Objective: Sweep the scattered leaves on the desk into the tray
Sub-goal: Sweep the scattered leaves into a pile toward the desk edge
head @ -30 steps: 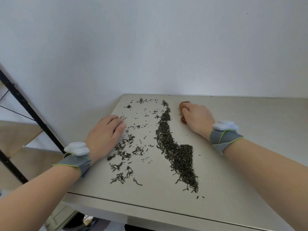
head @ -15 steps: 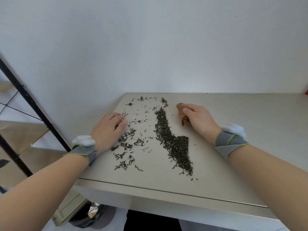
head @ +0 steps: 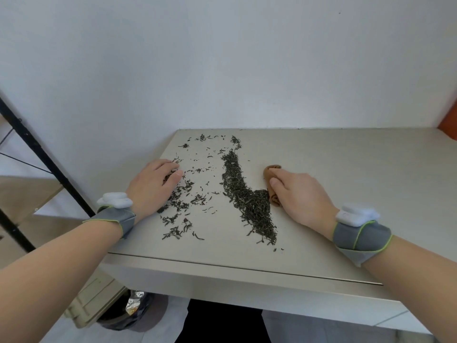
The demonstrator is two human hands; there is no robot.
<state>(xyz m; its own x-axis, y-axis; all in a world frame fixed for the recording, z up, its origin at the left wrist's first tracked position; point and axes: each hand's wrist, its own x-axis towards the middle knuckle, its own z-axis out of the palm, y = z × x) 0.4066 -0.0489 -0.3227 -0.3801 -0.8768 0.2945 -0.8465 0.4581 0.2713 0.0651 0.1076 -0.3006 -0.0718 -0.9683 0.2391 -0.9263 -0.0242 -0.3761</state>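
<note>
Left hand lies open on scattered dark dried leaves; right hand grips a small brown curved tool

We read no text, label, brand, number or sign anywhere in view. The desk carries no lettering that we can make out, and neither do the grey wristbands, left and right, or the white pods on them. The brown roll near the middle and the far wall likewise show no writing.
</note>
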